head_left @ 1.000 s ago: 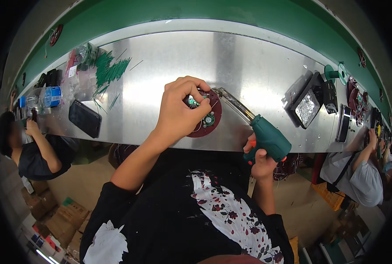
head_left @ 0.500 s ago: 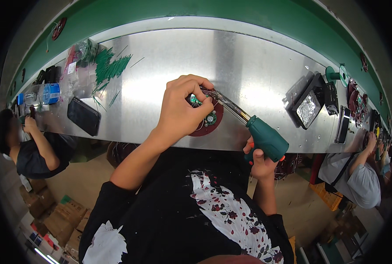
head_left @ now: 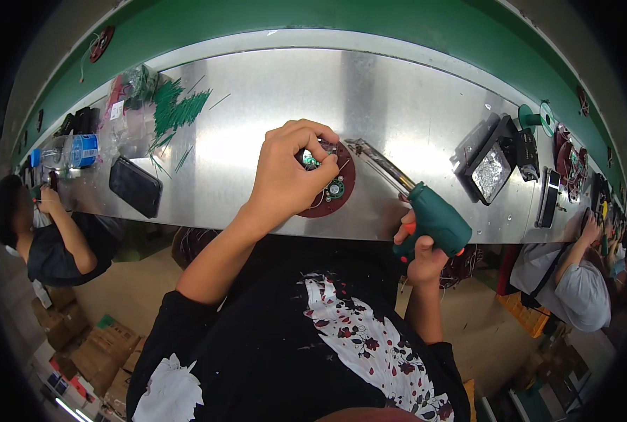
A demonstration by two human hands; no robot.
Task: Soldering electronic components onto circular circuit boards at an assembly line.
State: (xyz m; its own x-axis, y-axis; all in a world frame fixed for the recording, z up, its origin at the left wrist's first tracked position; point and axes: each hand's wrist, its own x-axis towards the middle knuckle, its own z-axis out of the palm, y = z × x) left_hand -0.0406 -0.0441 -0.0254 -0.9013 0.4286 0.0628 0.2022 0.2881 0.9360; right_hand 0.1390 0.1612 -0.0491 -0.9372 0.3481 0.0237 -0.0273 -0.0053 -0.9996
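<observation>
A round dark red disc [head_left: 343, 200] lies at the front of the metal bench, carrying a green circuit board [head_left: 311, 161] and a small round green part [head_left: 336, 188]. My left hand [head_left: 290, 169] is over the disc, thumb and fingers closed in a pinch above the board. What they pinch is hidden; a thin pale wire [head_left: 345, 165] shows by the thumb. Gripped in my right hand [head_left: 423, 257] is a dark green soldering gun [head_left: 436, 221] with orange-red buttons. Its metal tip points up and left, just right of the disc and apart from it.
On the left are green thin sticks [head_left: 173, 109], a black phone [head_left: 135, 186] and a bottle [head_left: 81, 150]. To the right stand a black tray [head_left: 493, 172] of shiny bits and a green spool [head_left: 536, 118]. People work at both sides, one in dark clothes [head_left: 67, 246], another in grey [head_left: 563, 285].
The soldering gun has moved right, its tip pulling away from the pinched fingers and the board. My left hand has stayed nearly still.
</observation>
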